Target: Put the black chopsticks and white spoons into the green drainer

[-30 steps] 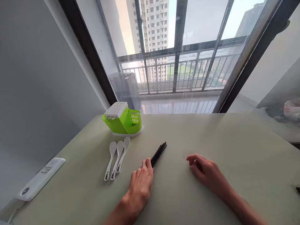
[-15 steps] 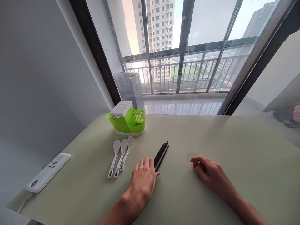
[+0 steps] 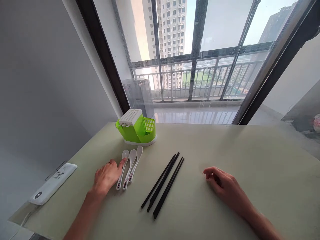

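My left hand [image 3: 107, 176] is at the left spoon [image 3: 119, 181], its thumb stretched over the spoon near the bowl and its other fingers partly hidden behind the hand. No grip on the spoon shows. Beside it lie a middle spoon [image 3: 129, 171] and a right spoon [image 3: 136, 164], all white with printed handle ends. Several black chopsticks [image 3: 163, 183] lie spread at a slant on the table. My right hand [image 3: 223, 183] rests on the tabletop to their right, fingers loosely curled in towards the thumb, nothing visible in them.
A green basket-like utensil holder [image 3: 132, 133] with a white slotted top [image 3: 131, 116] stands at the far left of the pale table [image 3: 225, 146]. A white power strip [image 3: 53, 183] with a cable lies along the left edge. Behind the table is a glass window.
My left hand has let go of the chopsticks and moved left to the spoons. The chopsticks now lie fanned out and fully visible. My right hand has stayed in place.
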A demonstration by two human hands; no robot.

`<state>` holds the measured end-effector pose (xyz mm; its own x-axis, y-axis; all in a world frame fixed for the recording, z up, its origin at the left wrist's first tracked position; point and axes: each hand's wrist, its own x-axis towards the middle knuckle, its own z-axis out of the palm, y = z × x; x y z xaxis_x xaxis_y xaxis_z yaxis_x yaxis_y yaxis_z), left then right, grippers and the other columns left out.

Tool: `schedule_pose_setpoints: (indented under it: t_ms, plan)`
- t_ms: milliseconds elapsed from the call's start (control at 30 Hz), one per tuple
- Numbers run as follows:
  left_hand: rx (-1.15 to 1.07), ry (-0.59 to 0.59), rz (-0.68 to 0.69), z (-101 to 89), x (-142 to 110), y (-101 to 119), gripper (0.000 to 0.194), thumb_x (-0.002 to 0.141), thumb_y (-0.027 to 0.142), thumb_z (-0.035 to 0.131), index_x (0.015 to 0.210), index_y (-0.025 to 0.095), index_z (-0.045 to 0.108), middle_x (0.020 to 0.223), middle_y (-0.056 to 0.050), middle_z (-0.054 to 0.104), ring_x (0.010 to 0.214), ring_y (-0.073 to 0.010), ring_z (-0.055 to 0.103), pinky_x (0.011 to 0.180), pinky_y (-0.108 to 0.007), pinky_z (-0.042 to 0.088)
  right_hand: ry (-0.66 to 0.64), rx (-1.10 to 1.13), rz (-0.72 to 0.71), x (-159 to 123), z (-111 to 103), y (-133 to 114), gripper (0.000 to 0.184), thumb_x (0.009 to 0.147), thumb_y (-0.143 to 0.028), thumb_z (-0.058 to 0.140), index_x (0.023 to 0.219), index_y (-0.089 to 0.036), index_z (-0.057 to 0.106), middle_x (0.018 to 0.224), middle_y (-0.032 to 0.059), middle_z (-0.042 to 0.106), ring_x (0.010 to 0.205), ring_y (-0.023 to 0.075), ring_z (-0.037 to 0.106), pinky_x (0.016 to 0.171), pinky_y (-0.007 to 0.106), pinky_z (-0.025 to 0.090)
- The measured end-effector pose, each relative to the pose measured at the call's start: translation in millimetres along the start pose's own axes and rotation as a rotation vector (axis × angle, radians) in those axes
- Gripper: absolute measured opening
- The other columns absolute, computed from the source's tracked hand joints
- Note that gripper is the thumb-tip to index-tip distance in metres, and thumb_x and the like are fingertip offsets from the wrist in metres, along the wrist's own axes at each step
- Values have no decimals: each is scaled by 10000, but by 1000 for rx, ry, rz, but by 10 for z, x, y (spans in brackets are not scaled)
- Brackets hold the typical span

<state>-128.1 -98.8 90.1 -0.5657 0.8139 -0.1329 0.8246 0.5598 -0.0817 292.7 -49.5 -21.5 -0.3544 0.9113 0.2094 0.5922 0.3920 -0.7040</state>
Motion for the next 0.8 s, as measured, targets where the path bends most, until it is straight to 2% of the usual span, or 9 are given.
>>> schedule_pose_setpoints:
  t_ms: [100, 267, 367, 467, 667, 800]
  plan:
    - [-42, -6, 17, 109, 14, 20, 754, 959, 653, 199, 1073, 78, 673, 1115, -273, 723, 1052, -407, 695, 834, -444, 508, 3, 1, 5, 1, -1, -3, 194, 966, -315, 440, 1000, -269, 626, 840, -15, 662, 589, 131, 542, 612, 265, 456]
    - [-11, 90, 7, 230, -66, 287, 936, 889, 801, 225, 1121, -5, 641, 1088, -300, 704, 1062, -416, 682, 901, -453, 485, 18, 2, 17, 8, 11, 20, 205, 960, -316, 439, 994, -267, 634, 836, -6, 668, 587, 139, 546, 610, 271, 462]
    - [37, 123, 0, 279, -82, 430, 966, 859, 830, 280, 1155, -21, 630, 1091, -306, 699, 1051, -407, 682, 920, -452, 476, 26, 10, 24, 13, 19, 29, 212, 954, -316, 442, 995, -263, 643, 842, 0, 675, 601, 145, 560, 616, 274, 469]
    - [80, 128, 32, 307, -83, 514, 851, 899, 748, 348, 1151, -11, 640, 1104, -297, 702, 1042, -389, 685, 905, -439, 482, 32, 19, 20, 15, 21, 28, 215, 954, -317, 442, 991, -259, 645, 844, 4, 679, 609, 147, 562, 622, 277, 469]
    - [116, 143, 166, 312, -147, 602, 501, 1022, 411, 337, 1083, 44, 673, 1055, -248, 722, 999, -347, 698, 888, -420, 493, 15, 41, 9, 27, 12, 20, 213, 956, -324, 447, 999, -249, 642, 843, 21, 685, 621, 158, 569, 629, 293, 468]
    - [129, 165, 271, 326, -223, 691, 411, 1039, 286, 328, 1047, 93, 692, 1059, -228, 706, 1013, -335, 696, 898, -414, 504, 27, 57, 10, 36, 16, 15, 229, 948, -338, 453, 992, -247, 658, 838, 28, 693, 626, 167, 579, 631, 304, 473]
